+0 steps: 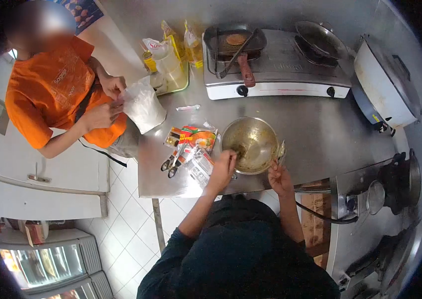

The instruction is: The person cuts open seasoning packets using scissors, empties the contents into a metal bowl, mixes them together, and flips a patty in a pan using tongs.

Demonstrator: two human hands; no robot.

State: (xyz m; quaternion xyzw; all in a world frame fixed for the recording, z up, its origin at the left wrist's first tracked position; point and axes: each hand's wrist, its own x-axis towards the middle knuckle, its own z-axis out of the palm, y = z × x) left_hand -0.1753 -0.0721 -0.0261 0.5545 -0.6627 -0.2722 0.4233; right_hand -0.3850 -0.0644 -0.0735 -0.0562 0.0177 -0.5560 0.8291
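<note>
A metal bowl point(258, 144) stands near the front edge of the steel counter, with a little yellowish-brown matter inside. My left hand point(224, 169) is at the bowl's left rim, its fingers closed together; what they hold, if anything, is too small to make out. At the right rim my right hand point(279, 178) pinches a small shiny packet point(282, 152), held upright. Left of the bowl lie red and yellow food packets point(198, 137), a clear plastic wrapper point(202, 167) and scissors point(173, 162) with black handles.
A person in an orange shirt point(54, 82) holds a bag of white powder point(144, 105) at the left. Behind the bowl stands a gas stove point(280, 84) with a grill pan point(216, 45) and a frying pan point(320, 40). A large white pot point(382, 84) is at the right.
</note>
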